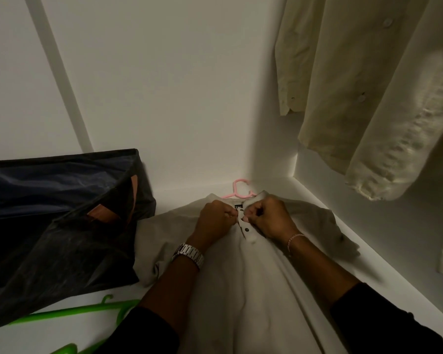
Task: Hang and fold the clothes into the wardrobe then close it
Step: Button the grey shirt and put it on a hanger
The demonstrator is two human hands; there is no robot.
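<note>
Polo shirt [243, 277]: pale beige, spread front-up on the white wardrobe floor [74, 325], lower centre of frame, collar toward the back wall.
Left hand [214, 221]: fingers curled, pinching the left edge of the button placket just below the collar; metal watch [188, 254] on the wrist.
Right hand [269, 219]: fingers curled, pinching the right edge of the placket, nearly touching the left hand; thin bracelet [294, 241] on the wrist.
Placket: one dark button [246, 229] visible just below the hands.
Pink hanger [239, 189]: inside the shirt, hook sticking out past the collar at the back corner.
Sleeves: both forearms in dark sleeves, entering from the bottom edge.
Dark bag [56, 226]: navy fabric, slumped, left of frame, touching the shirt's left sleeve.
Green hangers [69, 311]: lying on the floor, lower left, partly under the bag.
Hanging shirt [363, 93]: cream, buttoned, upper right of frame, well above the polo.
</note>
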